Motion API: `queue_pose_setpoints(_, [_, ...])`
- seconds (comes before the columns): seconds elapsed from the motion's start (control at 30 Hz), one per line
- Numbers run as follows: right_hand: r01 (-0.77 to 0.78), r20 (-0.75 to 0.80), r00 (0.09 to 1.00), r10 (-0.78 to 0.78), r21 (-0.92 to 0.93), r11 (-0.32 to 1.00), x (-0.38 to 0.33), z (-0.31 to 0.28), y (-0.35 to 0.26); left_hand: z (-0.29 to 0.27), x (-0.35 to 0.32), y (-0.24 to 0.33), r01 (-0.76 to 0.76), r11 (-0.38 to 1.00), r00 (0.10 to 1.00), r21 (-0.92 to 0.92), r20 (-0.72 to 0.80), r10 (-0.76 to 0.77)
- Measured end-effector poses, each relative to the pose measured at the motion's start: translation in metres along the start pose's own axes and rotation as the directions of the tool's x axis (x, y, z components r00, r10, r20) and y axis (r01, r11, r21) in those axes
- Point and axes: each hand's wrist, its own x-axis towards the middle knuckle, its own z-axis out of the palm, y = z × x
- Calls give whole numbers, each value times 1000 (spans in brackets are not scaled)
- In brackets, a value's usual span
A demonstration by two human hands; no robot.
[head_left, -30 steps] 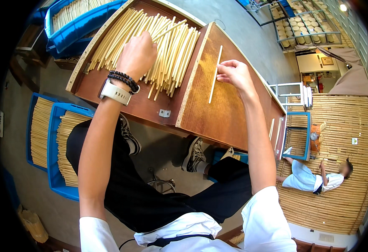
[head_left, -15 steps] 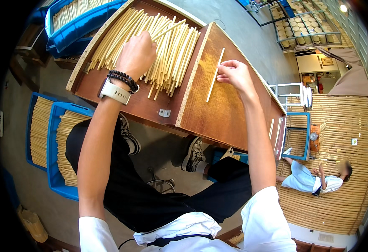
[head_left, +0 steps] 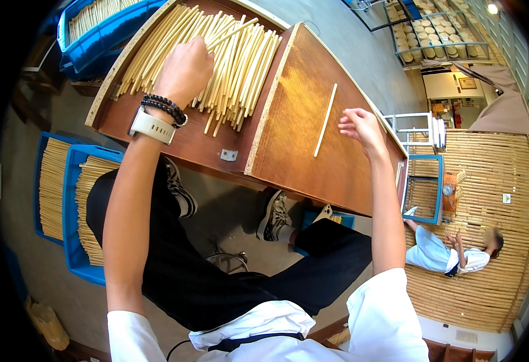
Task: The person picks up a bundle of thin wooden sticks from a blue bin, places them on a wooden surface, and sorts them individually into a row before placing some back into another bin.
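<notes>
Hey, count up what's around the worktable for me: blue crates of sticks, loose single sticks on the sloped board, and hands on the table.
Blue crates of sticks: 3
Single stick on the sloped board: 1
Hands at the table, left hand and right hand: 2
Total: 6

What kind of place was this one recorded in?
Probably a small workshop where bamboo-like sticks are sorted by hand. A pile of sticks lies on a wooden bench, blue crates full of sticks stand on the floor, and racks of round items stand behind.
</notes>
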Motion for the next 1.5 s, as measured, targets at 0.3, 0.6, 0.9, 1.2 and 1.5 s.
queue_pose_setpoints(0.3, [-189, -78, 977, 197, 102, 977, -14, -74, 101, 0, 1, 5, 1, 999, 999, 44, 43, -3])
queue_pose_setpoints(0.6, [-76, -183, 981, 60, -86, 993, -20, -64, 116, 0, 1, 12, 52, 999, 992, 13, 114, -53])
queue_pose_setpoints(0.9, [37, -48, 998, -34, 61, 997, -17, -13, 27, -12, -36, 38, 341, 865, 914, -368, 344, -213])
queue_pose_setpoints(1.2, [187, -58, 981, -185, 41, 981, -7, 85, -69, -16, -106, 57, 625, 252, 780, -738, 593, -199])
queue_pose_setpoints(1.5, [222, -178, 958, -225, -40, 974, -1, 104, -66, -32, -121, 54, 610, 167, 791, -774, 585, -177])
